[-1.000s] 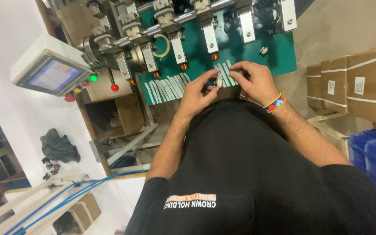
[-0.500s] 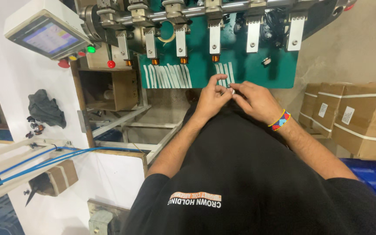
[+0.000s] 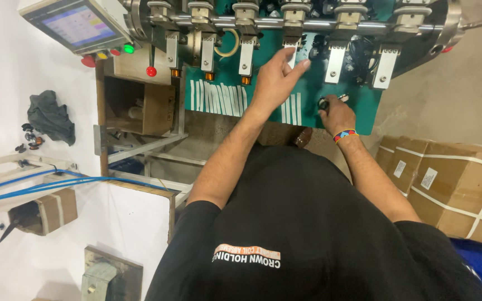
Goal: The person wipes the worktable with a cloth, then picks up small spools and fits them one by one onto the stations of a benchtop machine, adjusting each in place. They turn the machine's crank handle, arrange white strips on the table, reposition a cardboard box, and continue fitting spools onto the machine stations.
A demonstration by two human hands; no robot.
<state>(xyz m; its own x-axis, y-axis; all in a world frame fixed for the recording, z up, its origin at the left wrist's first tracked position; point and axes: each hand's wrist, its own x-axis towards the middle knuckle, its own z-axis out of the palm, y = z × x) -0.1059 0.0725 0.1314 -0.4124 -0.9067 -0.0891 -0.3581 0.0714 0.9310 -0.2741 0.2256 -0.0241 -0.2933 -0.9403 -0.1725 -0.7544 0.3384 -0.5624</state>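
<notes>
The left hand (image 3: 277, 75) reaches up with fingers loosely spread, a thin white strip (image 3: 290, 56) at its fingertips under a metal clamp (image 3: 292, 22). The right hand (image 3: 336, 111) pinches a small dark ring-like part (image 3: 323, 103) on the green surface (image 3: 263, 92). The strip looks light, flimsy, best pinched at one end.

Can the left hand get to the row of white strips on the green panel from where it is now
Probably yes. The left hand is raised against the green panel, just right of the white strips, and nothing lies between them. The right hand is busy farther right, clear of that path.
</notes>
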